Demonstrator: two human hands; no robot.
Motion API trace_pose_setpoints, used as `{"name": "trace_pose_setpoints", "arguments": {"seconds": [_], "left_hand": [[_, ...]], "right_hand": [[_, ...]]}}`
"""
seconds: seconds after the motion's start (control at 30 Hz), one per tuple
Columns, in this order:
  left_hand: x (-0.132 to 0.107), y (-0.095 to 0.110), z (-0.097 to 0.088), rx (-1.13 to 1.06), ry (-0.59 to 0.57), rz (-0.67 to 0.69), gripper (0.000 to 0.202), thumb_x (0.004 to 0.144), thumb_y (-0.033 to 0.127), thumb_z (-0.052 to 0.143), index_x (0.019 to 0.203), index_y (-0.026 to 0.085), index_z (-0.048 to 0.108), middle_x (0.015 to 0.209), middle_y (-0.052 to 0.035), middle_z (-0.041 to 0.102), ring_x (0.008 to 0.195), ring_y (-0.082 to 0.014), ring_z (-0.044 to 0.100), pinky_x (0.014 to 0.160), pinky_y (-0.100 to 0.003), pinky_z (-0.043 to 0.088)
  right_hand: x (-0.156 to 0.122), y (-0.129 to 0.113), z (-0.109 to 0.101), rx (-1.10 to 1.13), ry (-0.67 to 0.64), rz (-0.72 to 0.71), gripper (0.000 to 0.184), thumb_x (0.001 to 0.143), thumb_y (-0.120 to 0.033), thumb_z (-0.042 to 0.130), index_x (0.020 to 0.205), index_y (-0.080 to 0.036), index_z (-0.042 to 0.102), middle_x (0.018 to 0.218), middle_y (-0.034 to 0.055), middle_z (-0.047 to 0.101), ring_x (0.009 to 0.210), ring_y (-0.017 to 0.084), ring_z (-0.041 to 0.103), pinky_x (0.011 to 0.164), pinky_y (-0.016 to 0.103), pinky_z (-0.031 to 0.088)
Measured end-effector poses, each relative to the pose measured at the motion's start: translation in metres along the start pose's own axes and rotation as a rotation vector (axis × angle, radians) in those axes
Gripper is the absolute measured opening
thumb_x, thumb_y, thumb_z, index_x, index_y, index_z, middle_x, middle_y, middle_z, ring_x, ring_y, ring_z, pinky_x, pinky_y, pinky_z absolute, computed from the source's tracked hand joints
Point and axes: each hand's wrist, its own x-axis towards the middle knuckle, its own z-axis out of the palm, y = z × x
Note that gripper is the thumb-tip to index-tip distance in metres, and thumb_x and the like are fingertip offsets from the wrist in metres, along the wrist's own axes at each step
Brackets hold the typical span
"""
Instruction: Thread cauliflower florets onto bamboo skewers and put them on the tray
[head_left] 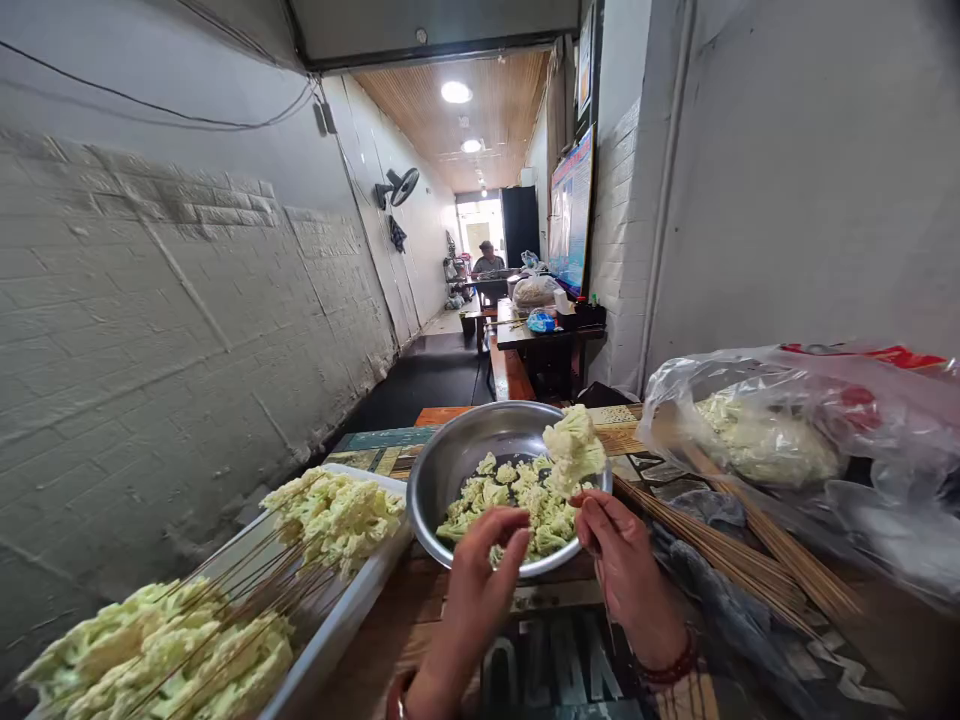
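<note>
My right hand [619,555] pinches a skewer below a cluster of cauliflower florets [574,450], which stands upright over the right rim of a steel bowl [439,470]. Part of the thin stick shows below my fingers. Over the bowl's near rim is my left hand [489,560], its thumb and curved fingers apart with nothing visible between them. Loose cauliflower florets [525,492] lie in the bowl. To the left, a white tray [330,625] holds skewered cauliflower [337,515] in two heaps, the sticks pointing various ways.
Bundles of bare bamboo skewers [720,540] lie right of the bowl. Behind them sits a clear plastic bag [772,430] of cauliflower. Farther off, another table [517,335] carries bags, and a person [488,260] sits near the bright doorway. Walls flank both sides.
</note>
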Motion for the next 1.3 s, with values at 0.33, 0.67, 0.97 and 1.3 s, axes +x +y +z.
{"name": "trace_pose_setpoints", "arguments": {"seconds": [0.33,0.67,0.97,1.3], "left_hand": [[-0.034,0.019,0.046,0.219,-0.214,0.039,0.020,0.090,0.024,0.051,0.075,0.017,0.062,0.083,-0.0081,0.063,0.080,-0.0194,0.056,0.073,-0.029,0.041],[-0.045,0.028,0.048,0.082,-0.128,-0.045,0.026,0.088,0.024,0.050,0.064,0.018,0.044,0.072,-0.0027,0.054,0.072,-0.0156,0.046,0.068,-0.026,0.036],[-0.056,0.019,0.051,0.060,-0.044,-0.094,0.017,0.085,0.025,0.054,0.071,0.016,0.058,0.075,-0.0033,0.057,0.073,-0.0156,0.049,0.067,-0.026,0.037],[-0.071,0.001,0.052,-0.172,0.028,-0.261,0.038,0.086,0.052,0.056,0.073,0.016,0.058,0.063,-0.0006,0.052,0.060,-0.0126,0.045,0.056,-0.024,0.036]], "right_hand": [[-0.014,-0.023,0.008,0.173,-0.216,0.167,0.033,0.084,-0.052,0.060,0.074,-0.021,0.062,0.054,-0.0053,0.046,0.049,0.011,0.041,0.051,0.025,0.039],[-0.024,-0.030,0.009,0.155,-0.245,0.145,0.036,0.085,-0.054,0.059,0.073,-0.020,0.061,0.054,-0.0058,0.046,0.051,0.012,0.043,0.053,0.026,0.042],[-0.028,-0.019,0.006,0.066,-0.213,0.131,0.030,0.084,-0.049,0.063,0.077,-0.020,0.065,0.056,-0.0043,0.054,0.053,0.012,0.049,0.055,0.025,0.044],[-0.034,-0.018,0.012,-0.259,-0.143,-0.052,0.034,0.086,-0.048,0.061,0.070,-0.020,0.071,0.058,0.0032,0.066,0.053,0.019,0.059,0.054,0.030,0.049]]}}
